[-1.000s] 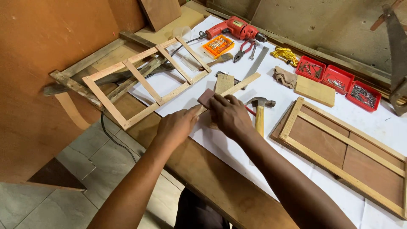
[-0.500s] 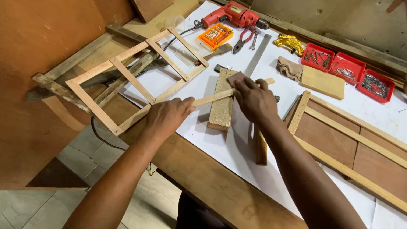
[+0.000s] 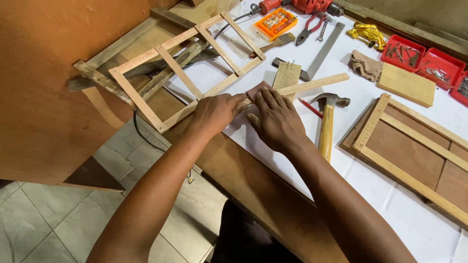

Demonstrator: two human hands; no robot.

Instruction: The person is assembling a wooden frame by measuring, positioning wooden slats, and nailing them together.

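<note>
A white-covered workbench fills the room's right side, a panelled wooden frame lying on it to the right. A ladder-like wooden frame hangs over the bench's left edge. Both hands press flat near its corner: the left hand, fingers loosely curled, rests on the frame rail, while the right hand, fingers spread, presses a small brown sanding pad on a thin wooden strip. A claw hammer lies just beside the right hand.

Woodworking workshop, hammer, power drill, pliers, wooden frames on bench
</note>
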